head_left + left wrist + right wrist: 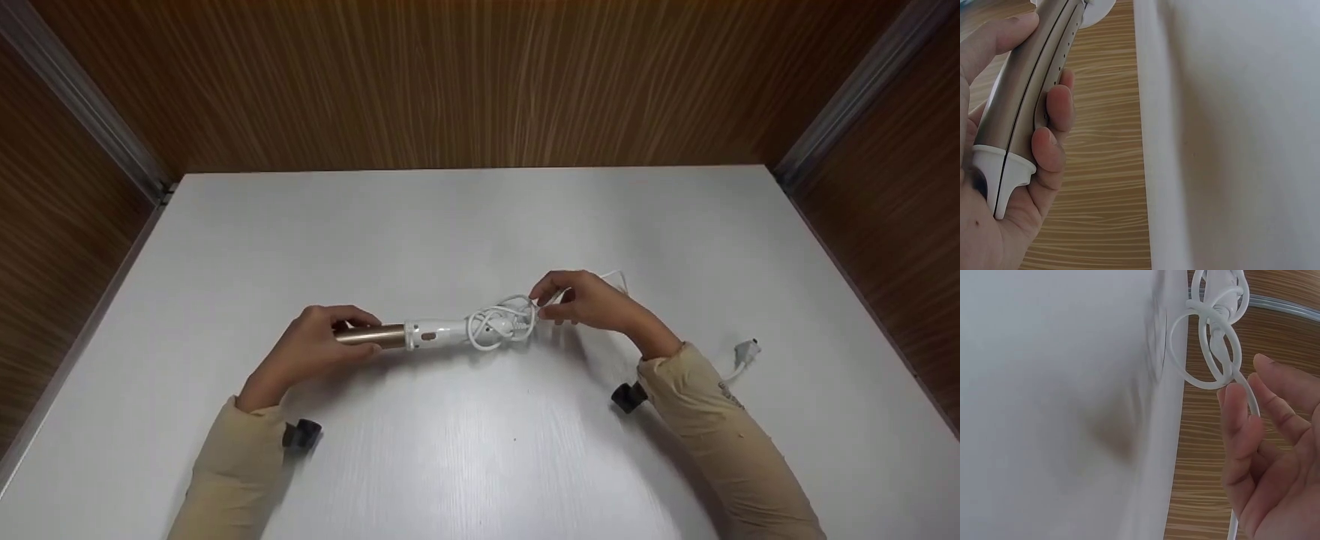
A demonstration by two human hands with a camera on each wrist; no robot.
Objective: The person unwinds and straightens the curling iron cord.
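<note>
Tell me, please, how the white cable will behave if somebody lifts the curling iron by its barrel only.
The white cable looks floppy: it lies in loose loops round the handle, so it would probably sag. Its plug rests apart on the table and would likely drag along.

We find a staged recording booth rather than a home or shop. A plain white tabletop (pixel 480 465) sits enclosed on three sides by wood-grain panel walls (pixel 465 82), joined at the corners by metal strips (pixel 90 112). Beyond the fingers stands only the back panel, without furnishings or fittings.
</note>
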